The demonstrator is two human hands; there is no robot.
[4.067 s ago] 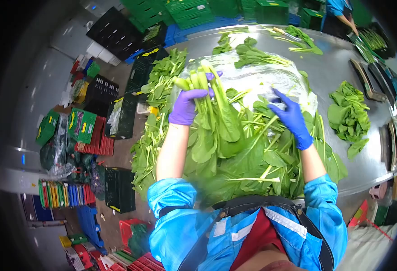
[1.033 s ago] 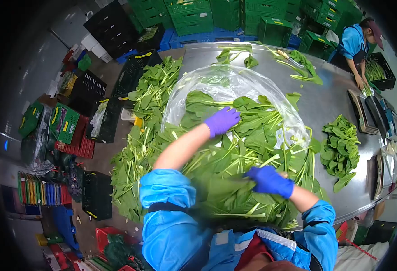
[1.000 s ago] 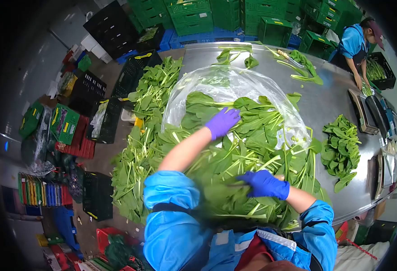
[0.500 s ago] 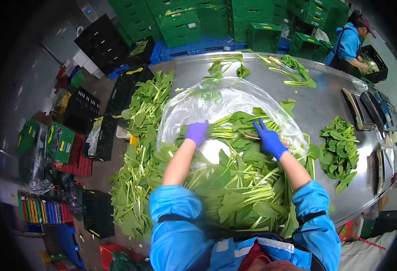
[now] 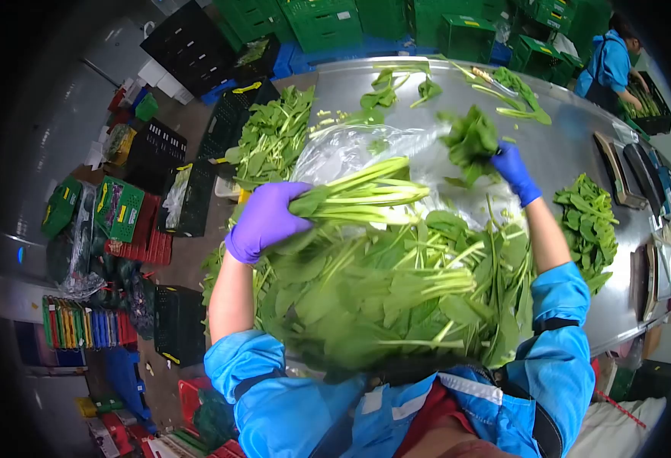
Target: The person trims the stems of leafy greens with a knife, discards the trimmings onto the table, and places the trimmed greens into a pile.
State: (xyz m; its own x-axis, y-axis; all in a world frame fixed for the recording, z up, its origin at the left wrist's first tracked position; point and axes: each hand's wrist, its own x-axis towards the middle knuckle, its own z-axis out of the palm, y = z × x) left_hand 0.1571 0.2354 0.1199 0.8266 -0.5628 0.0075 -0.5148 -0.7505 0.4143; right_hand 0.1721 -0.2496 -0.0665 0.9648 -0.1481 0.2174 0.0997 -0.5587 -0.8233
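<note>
My left hand (image 5: 268,221), in a purple glove, is closed around a bunch of leafy greens (image 5: 377,191) with pale green stems pointing right. It is raised over a large heap of the same greens (image 5: 381,294). My right hand (image 5: 515,172), in a blue-purple glove, is closed at a blurred clump of green leaves (image 5: 470,145) off the table, right of the bunch. Whether it also grips a knife is hidden. Beneath and behind the bunch, a clear plastic bag (image 5: 343,153) lies spread on the metal table (image 5: 442,88).
A sorted pile of greens (image 5: 587,225) lies to the right, near scales (image 5: 617,172). More greens (image 5: 270,141) lie on the left, beside dark crates (image 5: 236,118). Loose stalks and leaves (image 5: 514,95) lie on the far side. A co-worker (image 5: 610,65) handles a black crate (image 5: 648,111) at upper right.
My left hand has moved left and closer, lifting the bunch from the heap. My right hand has moved up and right, with leaves at its fingers. The knife seen by it before no longer shows.
</note>
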